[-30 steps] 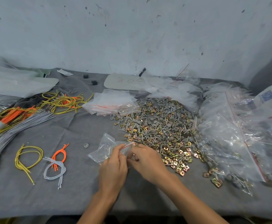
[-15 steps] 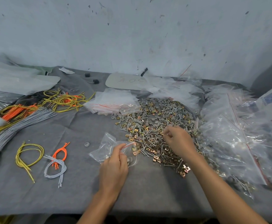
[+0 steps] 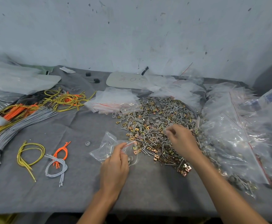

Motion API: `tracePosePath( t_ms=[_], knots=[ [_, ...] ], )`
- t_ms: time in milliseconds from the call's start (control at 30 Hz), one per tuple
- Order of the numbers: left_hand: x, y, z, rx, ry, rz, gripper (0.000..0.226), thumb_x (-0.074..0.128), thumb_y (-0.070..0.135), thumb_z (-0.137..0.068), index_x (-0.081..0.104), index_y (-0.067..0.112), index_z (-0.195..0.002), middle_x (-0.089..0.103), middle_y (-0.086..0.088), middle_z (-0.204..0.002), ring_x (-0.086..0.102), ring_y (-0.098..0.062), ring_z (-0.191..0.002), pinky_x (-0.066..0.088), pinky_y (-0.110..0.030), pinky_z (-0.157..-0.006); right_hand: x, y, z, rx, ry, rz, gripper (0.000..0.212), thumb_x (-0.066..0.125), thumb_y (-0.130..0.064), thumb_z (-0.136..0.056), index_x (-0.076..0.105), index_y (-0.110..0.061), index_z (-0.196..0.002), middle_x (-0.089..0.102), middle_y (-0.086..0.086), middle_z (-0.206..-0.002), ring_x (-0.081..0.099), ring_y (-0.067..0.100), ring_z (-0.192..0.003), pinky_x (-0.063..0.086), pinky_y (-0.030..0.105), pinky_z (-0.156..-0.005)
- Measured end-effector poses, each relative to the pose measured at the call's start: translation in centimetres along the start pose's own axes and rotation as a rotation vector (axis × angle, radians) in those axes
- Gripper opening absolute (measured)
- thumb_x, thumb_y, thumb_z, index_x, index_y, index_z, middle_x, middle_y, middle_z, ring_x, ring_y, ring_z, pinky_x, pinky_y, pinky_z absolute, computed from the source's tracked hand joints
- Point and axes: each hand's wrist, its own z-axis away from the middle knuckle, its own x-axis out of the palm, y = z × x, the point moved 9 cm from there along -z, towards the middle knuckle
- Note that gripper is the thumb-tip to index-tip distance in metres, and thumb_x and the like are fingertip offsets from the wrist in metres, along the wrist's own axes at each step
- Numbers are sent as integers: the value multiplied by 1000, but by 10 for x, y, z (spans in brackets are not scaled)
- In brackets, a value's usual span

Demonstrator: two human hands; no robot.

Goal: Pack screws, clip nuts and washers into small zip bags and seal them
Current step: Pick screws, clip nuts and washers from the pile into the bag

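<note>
A heap of screws, brass clip nuts and grey washers covers the middle of the grey cloth. My left hand pinches the red-lined mouth of a small clear zip bag lying just left of the heap; a few parts show inside it. My right hand hovers over the heap with its fingertips curled together at the pile, pinching at small parts; what it holds is too small to tell. A stack of empty zip bags lies behind the heap.
Filled sealed bags pile up on the right. Bundles of grey, orange and yellow wires lie at the left, with small loops of wire near the front. A loose washer sits on the cloth. A wall stands behind.
My right hand has left the bag mouth and reached right and forward into the heap of parts. My left hand has kept hold of the bag.
</note>
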Motion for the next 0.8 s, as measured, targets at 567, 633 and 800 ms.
tracePosePath(
  t_ms=[567,633,800],
  knots=[
    [1,0,0,34,-8,4,43,25,44,-90,53,42,-122,73,2,-86,67,-29,-79,45,-37,-63,80,-101,57,-365,-89,112,9,57,-37,-95,60,-29,-98,63,-8,-96,60,19,-92,45,37,-71],
    [1,0,0,42,2,5,42,26,42,-91,54,42,-121,74,3,-89,67,-28,-79,46,-36,-63,81,-102,55,-382,-70,137,13,53,-37,-98,61,-28,-101,63,-6,-96,61,22,-93,48,39,-71],
    [0,-2,1,46,16,-2,39,28,41,-93,54,43,-122,72,8,-87,64,-21,-75,43,-33,-61,75,-96,56,-334,-44,26,9,59,-33,-96,64,-30,-103,55,-9,-96,57,17,-91,47,35,-72]
  ],
)
